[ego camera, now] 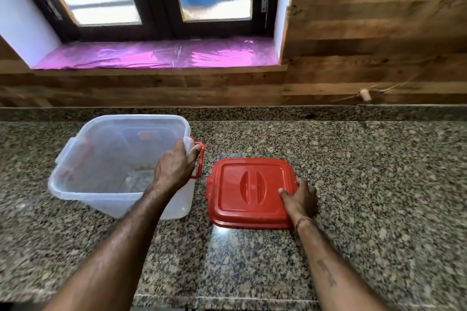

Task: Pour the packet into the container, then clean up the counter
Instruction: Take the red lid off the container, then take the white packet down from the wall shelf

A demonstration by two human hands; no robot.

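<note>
Head view, left hand point(174, 169) gripping container point(75, 184) rim, right hand point(300, 198) on lid point(240, 199) edge

The granite counter point(353, 171) is speckled in grey, black and tan. The container point(83, 184) standing on it is of clear, colourless plastic, with red clip handles point(199, 159) at its sides (a red label is seen faintly through the far wall). Pale, whitish contents point(137, 180) are seen at its bottom. The lid point(242, 199) lying beside it is a solid orange-red. A thin reddish thread point(303, 221) is worn at the right wrist. The wall panelling point(379, 33) is brown wood grain; the window sill point(151, 55) is covered in shiny magenta film, and the window frame point(161, 7) is dark brown.
</note>
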